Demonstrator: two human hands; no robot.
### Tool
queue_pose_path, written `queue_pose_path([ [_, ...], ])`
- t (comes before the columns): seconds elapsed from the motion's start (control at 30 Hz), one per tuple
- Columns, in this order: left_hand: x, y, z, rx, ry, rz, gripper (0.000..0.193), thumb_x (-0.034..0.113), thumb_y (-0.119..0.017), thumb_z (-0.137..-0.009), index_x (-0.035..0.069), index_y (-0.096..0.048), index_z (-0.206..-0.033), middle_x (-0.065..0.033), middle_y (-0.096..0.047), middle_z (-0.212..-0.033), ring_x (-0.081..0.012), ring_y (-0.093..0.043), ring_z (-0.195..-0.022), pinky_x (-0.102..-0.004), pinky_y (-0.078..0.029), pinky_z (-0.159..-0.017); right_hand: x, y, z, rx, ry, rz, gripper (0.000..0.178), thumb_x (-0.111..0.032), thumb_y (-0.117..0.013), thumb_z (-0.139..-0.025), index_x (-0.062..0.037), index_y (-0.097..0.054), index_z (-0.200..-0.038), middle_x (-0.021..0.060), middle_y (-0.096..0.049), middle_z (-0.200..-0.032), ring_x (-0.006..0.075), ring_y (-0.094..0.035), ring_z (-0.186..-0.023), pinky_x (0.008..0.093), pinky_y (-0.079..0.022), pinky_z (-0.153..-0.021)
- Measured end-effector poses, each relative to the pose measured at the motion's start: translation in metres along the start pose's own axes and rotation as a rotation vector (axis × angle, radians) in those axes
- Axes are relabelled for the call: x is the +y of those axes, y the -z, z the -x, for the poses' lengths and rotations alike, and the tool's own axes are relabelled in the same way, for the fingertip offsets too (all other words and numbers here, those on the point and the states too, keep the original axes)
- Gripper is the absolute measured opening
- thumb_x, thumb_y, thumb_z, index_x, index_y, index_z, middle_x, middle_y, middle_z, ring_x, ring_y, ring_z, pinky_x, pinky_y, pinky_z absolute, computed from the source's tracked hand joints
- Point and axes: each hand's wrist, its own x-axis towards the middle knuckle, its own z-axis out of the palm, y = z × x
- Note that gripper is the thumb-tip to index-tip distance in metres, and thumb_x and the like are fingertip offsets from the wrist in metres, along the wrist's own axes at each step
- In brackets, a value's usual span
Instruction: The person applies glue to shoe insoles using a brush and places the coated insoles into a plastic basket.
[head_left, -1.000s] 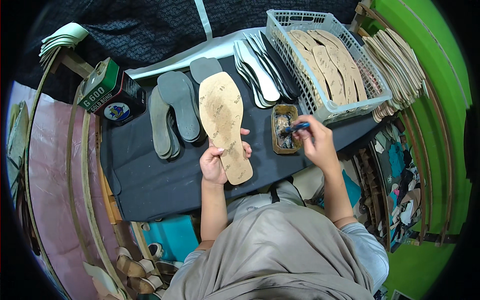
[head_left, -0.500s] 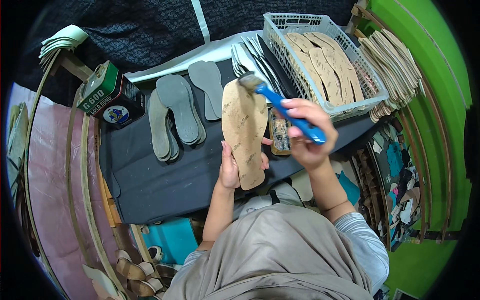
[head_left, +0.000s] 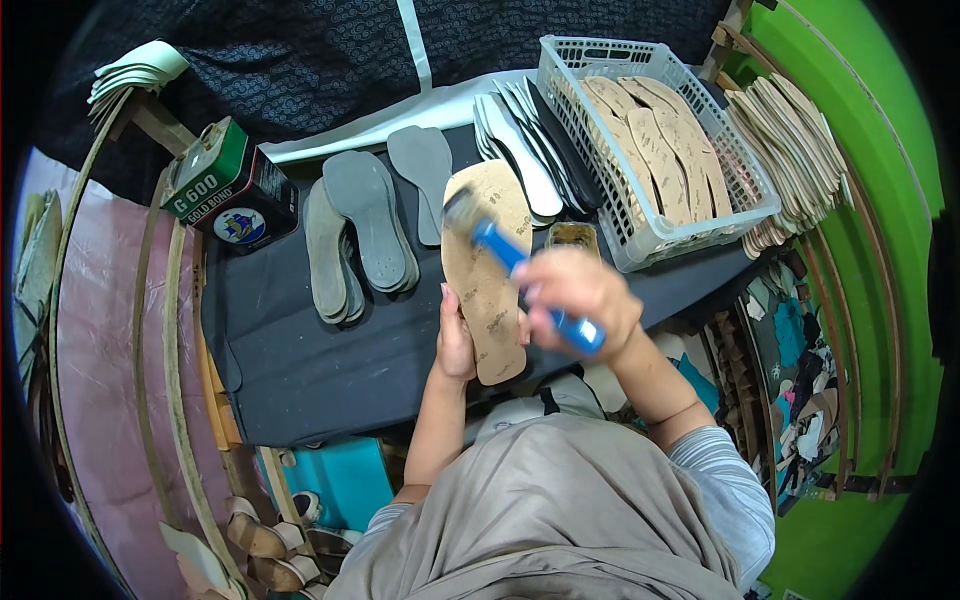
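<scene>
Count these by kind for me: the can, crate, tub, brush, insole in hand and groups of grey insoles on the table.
Green-and-black can: 1
White plastic crate: 1
Small tub: 1
Blue-handled brush: 1
Held tan insole: 1
Grey insole groups: 3
Total: 8

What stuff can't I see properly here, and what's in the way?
Brush: head view, its bristles are blurred.
Left hand: head view, most fingers hidden behind the tan sole.
Small tub: head view, its near end covered by the right hand.
Basket: head view, its bottom hidden under the soles inside.
</scene>
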Motion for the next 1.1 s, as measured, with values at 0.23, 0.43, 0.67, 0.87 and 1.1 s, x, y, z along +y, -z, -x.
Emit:
queue_pose_path([
  [0.23, 0.001, -0.006, -0.004, -0.141, -0.02, 0.066, 0.079, 0.063, -0.009, -0.09, -0.002, -0.038, -0.127, -0.0186, -0.055, -0.109, -0.0231, -0.056, -0.065, -0.0333, -0.047, -0.061, 0.0, 0.005, 0.004, -0.033, 0.09, 0.176, 0.031, 0.001, -0.071, -0.066, 0.0011, -0.054, -0.092, 0.0173, -0.062, -0.093, 0.0287, -0.063, -0.077, 0.0341, -0.053, -0.067],
  [0.43, -0.003, 0.0, -0.007, -0.174, -0.05, 0.129, 0.079, 0.062, -0.008, -0.091, -0.002, -0.038, -0.126, -0.0186, -0.055, -0.106, -0.0226, -0.056, -0.065, -0.0333, -0.047, -0.061, -0.003, 0.019, 0.012, 0.212, -0.099, 0.057, 0.022, -0.002, -0.067, -0.075, -0.002, -0.054, -0.093, 0.0171, -0.064, -0.093, 0.0259, -0.064, -0.073, 0.0351, -0.054, -0.063],
  [0.67, 0.004, -0.003, -0.005, -0.061, -0.042, 0.02, 0.079, 0.063, -0.01, -0.09, -0.002, -0.04, -0.125, -0.0179, -0.056, -0.105, -0.0212, -0.055, -0.064, -0.0324, -0.047, -0.06, -0.003, 0.014, 0.006, 0.001, -0.07, 0.045, 0.033, -0.028, -0.07, -0.079, -0.0032, -0.054, -0.095, 0.0169, -0.064, -0.094, 0.0265, -0.065, -0.076, 0.0344, -0.053, -0.063],
  [0.87, 0.006, -0.015, -0.007, 0.135, 0.046, 0.136, 0.08, 0.062, -0.008, -0.09, 0.0, -0.039, -0.127, -0.0177, -0.056, -0.107, -0.0218, -0.056, -0.064, -0.0324, -0.047, -0.06, -0.01, 0.005, 0.01, -0.139, 0.035, -0.039, 0.036, -0.02, -0.076, -0.071, -0.0038, -0.054, -0.095, 0.0124, -0.065, -0.092, 0.025, -0.066, -0.077, 0.032, -0.054, -0.064],
  [1.1, -0.002, 0.001, -0.008, -0.041, -0.045, 0.197, 0.079, 0.063, -0.009, -0.09, 0.0, -0.042, -0.125, -0.0177, -0.056, -0.108, -0.0217, -0.057, -0.068, -0.0317, -0.048, -0.063, -0.003, 0.008, 0.01, -0.069, -0.058, -0.081, 0.028, -0.012, -0.072, -0.076, -0.0035, -0.054, -0.095, 0.0126, -0.065, -0.088, 0.0244, -0.065, -0.075, 0.0362, -0.054, -0.066],
])
